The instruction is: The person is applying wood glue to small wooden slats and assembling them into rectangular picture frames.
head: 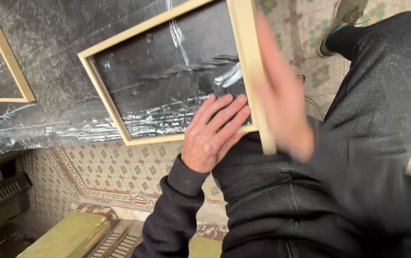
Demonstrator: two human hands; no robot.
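At the far left edge of the frame, part of a second wooden frame is seen lying on a black scratched sheet, which fills the upper left of the picture. Below it, at lower left, dark slatted metal is seen, and beside that a green painted block near the bottom edge. A patterned tile floor is spread across the lower middle, with a red and green border band.

Moving toward the centre, a pale wooden frame is laid tilted on the black sheet, its lower right corner brought over the person's lap. The dark surface inside it is streaked with white scrape marks.

The left hand is pressed flat against the lower right corner of this frame, fingers stretched out and together, palm down; nothing is gripped, the hand is simply laid open on the dark panel and the lower rail. A dark sleeve runs down from it to the bottom edge.

Just right of centre, the right hand is blurred by motion against the frame's right-hand rail. It looks open, fingers extended along the rail, but whether the wood is clasped cannot be told.

At the right, a dark trouser leg dusted with pale specks is stretched up to a shoe at the upper right, on the tiled floor.
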